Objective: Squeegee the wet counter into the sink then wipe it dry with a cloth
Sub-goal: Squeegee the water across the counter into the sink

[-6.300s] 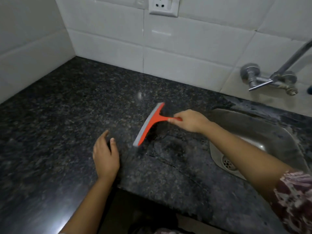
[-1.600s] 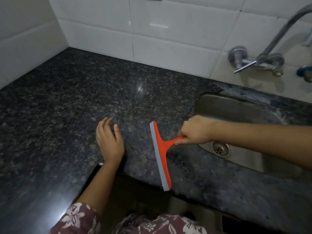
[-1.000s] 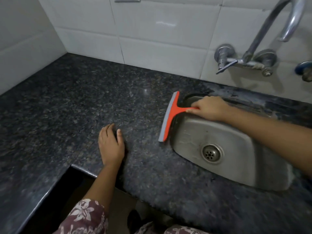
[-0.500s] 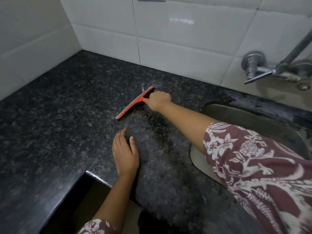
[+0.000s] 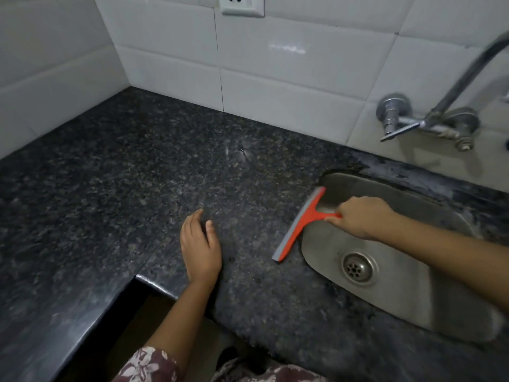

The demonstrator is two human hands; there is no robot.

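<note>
At right hand (image 5: 360, 216): squeegee (image 5: 298, 224).

1. No readable text, brand, number or sign is showing anywhere in view.
2. The wall socket plate (image 5: 242, 5) is showing two holes only (no lettering on its face).
3. The squeegee (image 5: 301, 222) is carrying no legible mark.

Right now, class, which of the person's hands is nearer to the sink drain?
Right. The right hand holds the squeegee handle above the sink, just up from the drain. The left hand rests flat on the counter, well off to the drain's left.
</note>
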